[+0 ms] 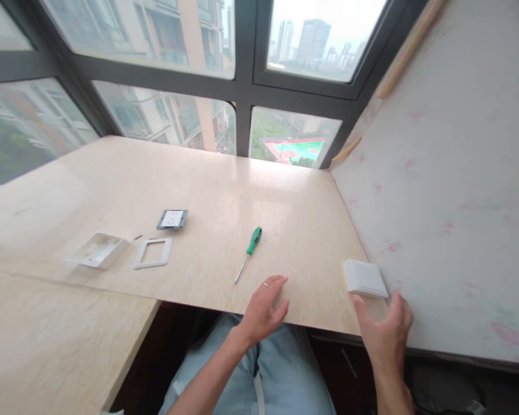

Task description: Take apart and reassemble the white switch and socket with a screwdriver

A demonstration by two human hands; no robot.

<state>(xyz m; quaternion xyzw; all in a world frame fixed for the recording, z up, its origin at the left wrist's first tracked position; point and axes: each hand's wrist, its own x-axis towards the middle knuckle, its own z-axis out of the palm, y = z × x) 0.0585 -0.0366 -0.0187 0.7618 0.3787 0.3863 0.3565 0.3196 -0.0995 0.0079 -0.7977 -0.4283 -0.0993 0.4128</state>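
Note:
My left hand point(266, 308) is held over the front edge of the sill, its fingers apart with nothing between them. Near the right wall, my right hand point(384, 328) has thumb and fingers spread just in front of a white switch box point(365, 278); whether a fingertip touches it I cannot tell. A green-handled screwdriver point(254, 241) lies in the middle, its tip pointing towards me. On the left are an open white back box point(100, 251), a white square frame point(153, 253) and a socket module point(172, 219) with a grey rim.
The pale stone sill point(207, 190) runs up to dark-framed windows. A patterned wall point(450, 190) bounds the right side. Another stone ledge point(60, 340) extends at the lower left. A small dark screw point(138, 237) lies between the back box and the socket module.

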